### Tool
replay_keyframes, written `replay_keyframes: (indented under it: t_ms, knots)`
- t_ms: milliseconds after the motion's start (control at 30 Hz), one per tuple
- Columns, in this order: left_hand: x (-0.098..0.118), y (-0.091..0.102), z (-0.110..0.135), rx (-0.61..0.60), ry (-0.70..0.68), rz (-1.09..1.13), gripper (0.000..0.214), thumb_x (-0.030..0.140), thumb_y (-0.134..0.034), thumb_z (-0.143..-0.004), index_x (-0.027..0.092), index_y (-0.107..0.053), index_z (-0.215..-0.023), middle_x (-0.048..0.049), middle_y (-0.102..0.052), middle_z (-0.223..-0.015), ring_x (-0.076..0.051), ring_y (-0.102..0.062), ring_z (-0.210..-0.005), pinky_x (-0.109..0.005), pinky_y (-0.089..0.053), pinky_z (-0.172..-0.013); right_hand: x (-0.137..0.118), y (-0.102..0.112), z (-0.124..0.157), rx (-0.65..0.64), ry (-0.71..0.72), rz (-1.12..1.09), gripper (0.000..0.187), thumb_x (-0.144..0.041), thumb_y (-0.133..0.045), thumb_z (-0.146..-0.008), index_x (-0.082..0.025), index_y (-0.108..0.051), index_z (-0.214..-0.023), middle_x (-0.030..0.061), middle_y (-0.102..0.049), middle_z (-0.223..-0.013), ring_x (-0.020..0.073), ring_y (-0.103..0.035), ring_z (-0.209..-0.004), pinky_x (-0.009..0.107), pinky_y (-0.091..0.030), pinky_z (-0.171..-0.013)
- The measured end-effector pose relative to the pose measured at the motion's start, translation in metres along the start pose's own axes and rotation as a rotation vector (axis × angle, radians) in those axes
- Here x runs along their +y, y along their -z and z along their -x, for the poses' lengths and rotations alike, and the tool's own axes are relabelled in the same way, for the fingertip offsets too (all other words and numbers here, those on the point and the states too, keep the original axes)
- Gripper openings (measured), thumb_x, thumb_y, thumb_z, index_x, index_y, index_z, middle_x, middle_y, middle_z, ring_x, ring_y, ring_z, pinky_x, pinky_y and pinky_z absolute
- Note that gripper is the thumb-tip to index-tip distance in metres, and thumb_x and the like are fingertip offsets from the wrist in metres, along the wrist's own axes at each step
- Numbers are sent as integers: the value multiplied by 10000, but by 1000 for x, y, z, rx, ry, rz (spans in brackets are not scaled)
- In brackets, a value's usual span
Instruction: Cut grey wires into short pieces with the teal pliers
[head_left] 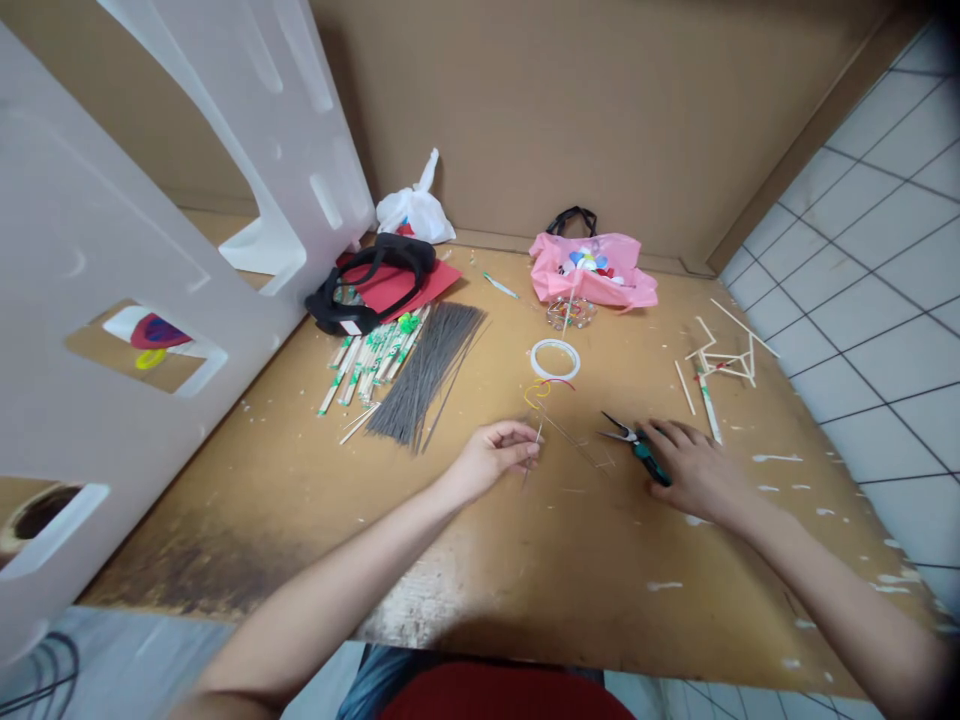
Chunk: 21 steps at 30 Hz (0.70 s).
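Observation:
My left hand [504, 455] is closed in a pinch on a thin wire [535, 446], held upright over the table. Just right of it lies a thin bent wire shape [581, 440]. My right hand [694, 465] is around the green-and-black handles of needle-nose pliers [637, 447], whose jaws point left and stand apart. A yellow curled wire [537, 393] and a short red wire [559, 382] are beyond my left hand, close to a roll of white tape [555, 342].
Grey wires [427, 375] are bundled at left beside wrapped chopsticks [367, 365] and a black headset [375, 285]. Behind are a white bag [416, 212], tweezers [500, 286] and a pink bag [592, 270]. A stick frame [727, 365] lies right; a white plastic panel [150, 250] stands left.

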<state>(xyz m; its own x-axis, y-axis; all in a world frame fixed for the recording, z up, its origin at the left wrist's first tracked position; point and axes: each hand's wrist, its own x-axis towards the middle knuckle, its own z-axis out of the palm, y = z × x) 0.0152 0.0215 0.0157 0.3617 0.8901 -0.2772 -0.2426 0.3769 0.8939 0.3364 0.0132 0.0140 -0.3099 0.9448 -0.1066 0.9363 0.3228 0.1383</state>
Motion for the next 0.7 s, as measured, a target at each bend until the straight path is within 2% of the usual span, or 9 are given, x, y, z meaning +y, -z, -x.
replay_keyframes:
  t_ms: [133, 200, 267, 367, 433, 500, 567, 633, 700]
  knots:
    - [-2, 4, 3, 14, 5, 3, 313, 330, -768, -576, 128, -653, -786, 6, -622, -644, -84, -588, -582, -197, -456, -551, -1, 3, -3, -121, 9, 30, 854, -364, -556, -620, -211, -284, -1415, 136, -346, -1428, 397, -332, -1246, 511, -354, -906]
    - [-3, 5, 3, 10, 12, 14, 319, 332, -769, -573, 127, -653, -788, 5, -625, -642, -86, -589, -579, -201, -460, -552, 1, 5, -3, -133, 45, 53, 888, -333, -560, -603, -216, -251, -1426, 141, -324, -1439, 403, -348, -1229, 511, -363, -884]
    - [-3, 6, 4, 1, 21, 24, 323, 333, -772, -567, 125, -649, -782, 7, -623, -636, -87, -589, -576, -204, -462, -554, 1, 7, -3, -104, 97, 90, 877, -281, -549, -598, -211, -257, -1422, 150, -366, -1409, 391, -407, -1175, 497, -374, -858]
    - [-4, 5, 5, -10, 29, 31, 320, 333, -771, -569, 127, -642, -777, 10, -618, -625, -88, -588, -579, -206, -463, -557, 0, 11, -6, -27, 116, 125, 733, -203, -503, -641, -188, -368, -1361, 156, -532, -1234, 336, -518, -1032, 451, -390, -819]
    - [-5, 5, 5, -14, 31, 35, 318, 334, -768, -575, 129, -639, -780, 10, -615, -618, -88, -587, -579, -207, -462, -557, -2, 17, -9, 21, 37, 90, 551, -232, -484, -697, -166, -487, -1243, 154, -598, -1079, 310, -557, -946, 418, -403, -785]
    - [-6, 5, 5, -18, 38, 41, 322, 336, -768, -575, 128, -638, -784, 9, -615, -618, -88, -585, -574, -208, -461, -554, -5, 27, -11, 12, -79, -46, 428, -303, -491, -724, -160, -536, -1124, 142, -609, -997, 286, -575, -884, 384, -419, -744]
    - [-6, 5, 5, -24, 43, 44, 326, 334, -769, -574, 125, -638, -787, 8, -615, -619, -88, -583, -572, -211, -463, -556, -9, 40, -10, -76, -136, -306, 391, -323, -499, -730, -171, -505, -1092, 109, -606, -974, 245, -583, -842, 346, -433, -718]
    - [-7, 5, 5, -32, 45, 39, 322, 331, -766, -581, 123, -640, -792, 8, -617, -621, -87, -583, -573, -214, -466, -564, -16, 54, -7, -211, -61, -626, 359, -298, -486, -754, -186, -463, -1094, 60, -604, -941, 199, -581, -813, 313, -439, -713]
    - [-7, 5, 6, -31, 45, 32, 312, 327, -761, -591, 124, -641, -795, 8, -619, -627, -85, -583, -575, -214, -468, -568, -26, 66, -5, -343, 42, -824, 298, -296, -500, -759, -184, -484, -1035, 36, -600, -883, 183, -569, -784, 291, -436, -681]
